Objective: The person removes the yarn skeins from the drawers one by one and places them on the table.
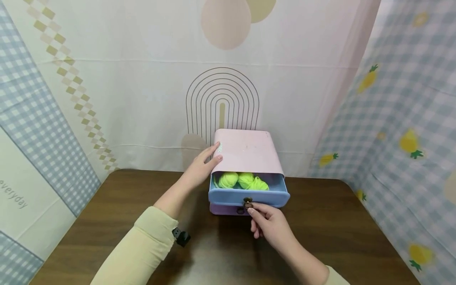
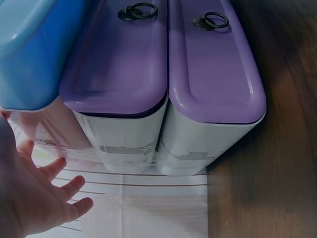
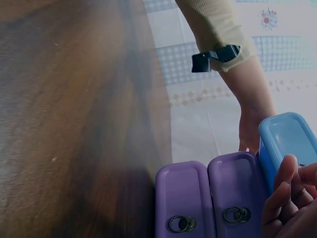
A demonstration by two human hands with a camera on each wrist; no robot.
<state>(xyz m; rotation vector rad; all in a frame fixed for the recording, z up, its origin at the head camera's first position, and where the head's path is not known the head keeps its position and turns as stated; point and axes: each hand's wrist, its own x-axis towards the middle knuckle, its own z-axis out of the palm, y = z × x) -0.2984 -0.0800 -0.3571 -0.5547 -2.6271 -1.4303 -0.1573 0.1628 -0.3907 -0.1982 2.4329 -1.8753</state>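
A small pink-topped drawer unit point(image 1: 246, 152) stands on the table, its top blue drawer point(image 1: 228, 196) pulled partway out. Bright yellow-green yarn balls point(image 1: 228, 180) lie inside that drawer. With thumb and forefinger, my right hand point(image 1: 274, 227) pinches the bronze ring pull point(image 1: 248, 205) on the blue front. My left hand point(image 1: 196, 169) rests against the unit's left side near the top, its fingers extended. Below the blue drawer, the left wrist view has two purple drawers point(image 2: 119, 74) stacked and pushed in, each with a hanging ring pull point(image 2: 217, 20).
The unit sits on a dark brown wooden table point(image 1: 142, 198). Behind it hangs a pale cloth backdrop point(image 1: 153, 99) with line arches, and a checked pineapple-print cloth point(image 1: 392, 138) hangs at the right. A black wrist camera point(image 1: 181, 236) is strapped at my left sleeve.
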